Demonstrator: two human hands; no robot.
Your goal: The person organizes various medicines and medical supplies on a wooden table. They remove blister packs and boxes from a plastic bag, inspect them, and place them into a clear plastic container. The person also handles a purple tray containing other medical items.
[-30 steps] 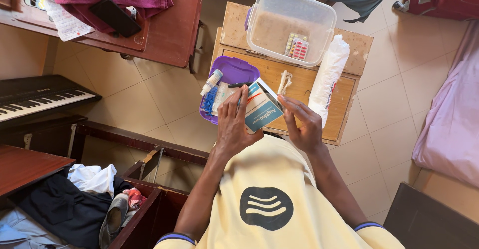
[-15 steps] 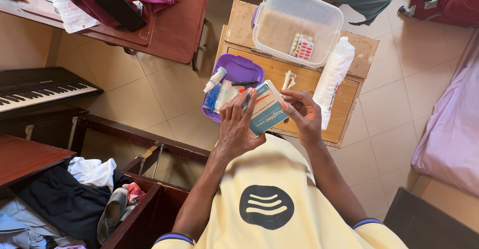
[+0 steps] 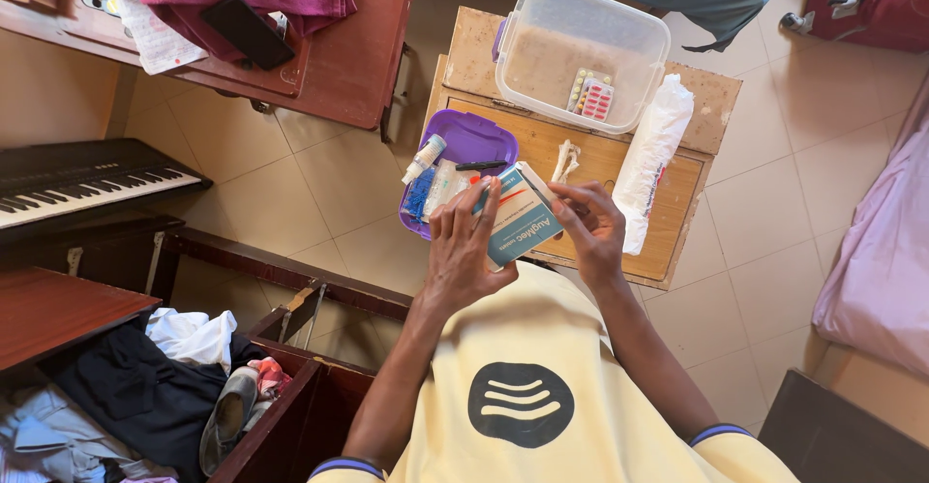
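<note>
Over the wooden table's [image 3: 677,202] near edge: our medicine box [image 3: 518,220].
Left hand [image 3: 463,251] grips it; right hand [image 3: 590,226] fingers pinch its end flap.

Left hand [image 3: 463,251] hides part of the medicine box [image 3: 518,220] — keyboard [image 3: 87,183] cropped.

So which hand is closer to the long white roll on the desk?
Right. The right hand is just beside the white roll, at the medicine box's end; the left hand holds the box's far side.
</note>
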